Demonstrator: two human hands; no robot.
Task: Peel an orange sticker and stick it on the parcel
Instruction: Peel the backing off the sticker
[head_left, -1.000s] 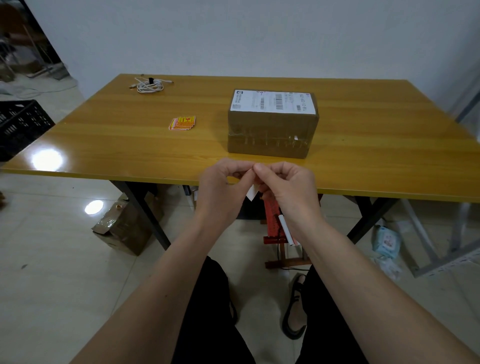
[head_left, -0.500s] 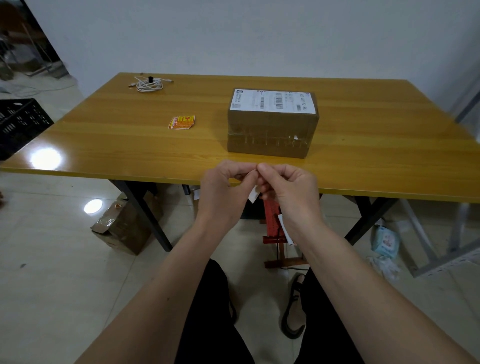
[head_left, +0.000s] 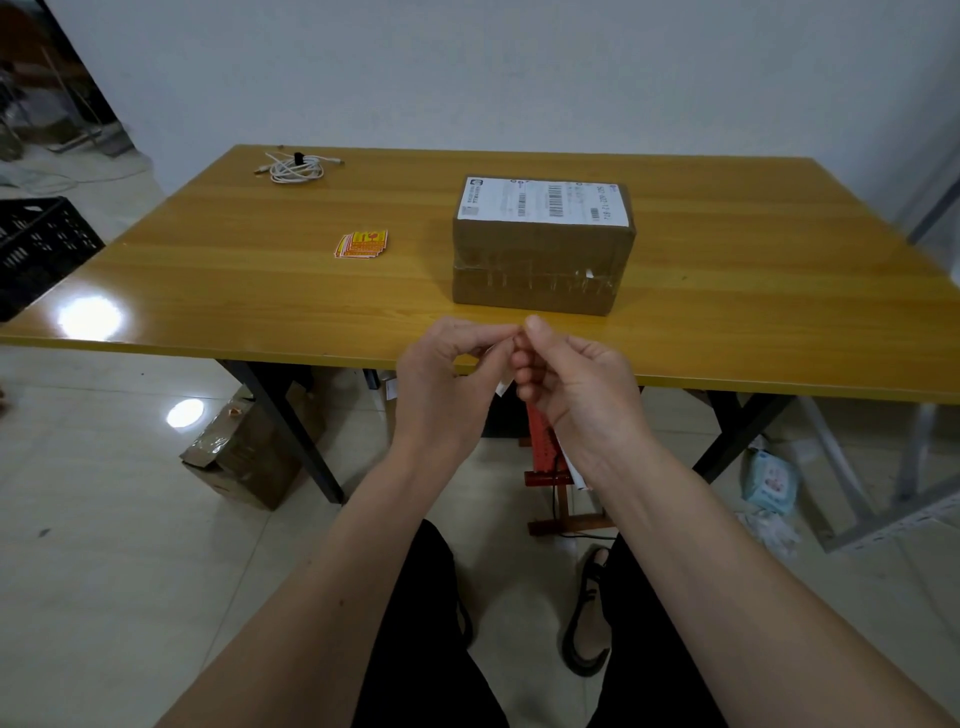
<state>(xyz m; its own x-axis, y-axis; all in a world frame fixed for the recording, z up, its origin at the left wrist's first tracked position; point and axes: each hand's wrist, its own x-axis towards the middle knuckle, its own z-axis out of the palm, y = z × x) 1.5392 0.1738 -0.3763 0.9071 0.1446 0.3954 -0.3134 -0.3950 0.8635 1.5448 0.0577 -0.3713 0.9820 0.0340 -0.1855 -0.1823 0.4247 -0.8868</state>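
A brown cardboard parcel (head_left: 540, 260) with a white shipping label on top sits on the yellow wooden table (head_left: 753, 291), right of centre. A small stack of orange stickers (head_left: 362, 243) lies on the table to the parcel's left. My left hand (head_left: 441, 384) and my right hand (head_left: 576, 389) meet at the table's near edge, fingertips pinched together on one sticker (head_left: 503, 386). Only a white corner of its backing shows below the fingers; its orange face is hidden.
A coiled white cable (head_left: 296, 167) lies at the table's far left corner. Under the table are a taped cardboard box (head_left: 244, 452), a red and wooden stand (head_left: 545, 457) and a pale blue packet (head_left: 769, 480). A black crate (head_left: 36, 249) stands at left.
Both hands have stayed pinched on the sticker at the table's near edge; the fingers have shifted slightly and less of the white backing shows.
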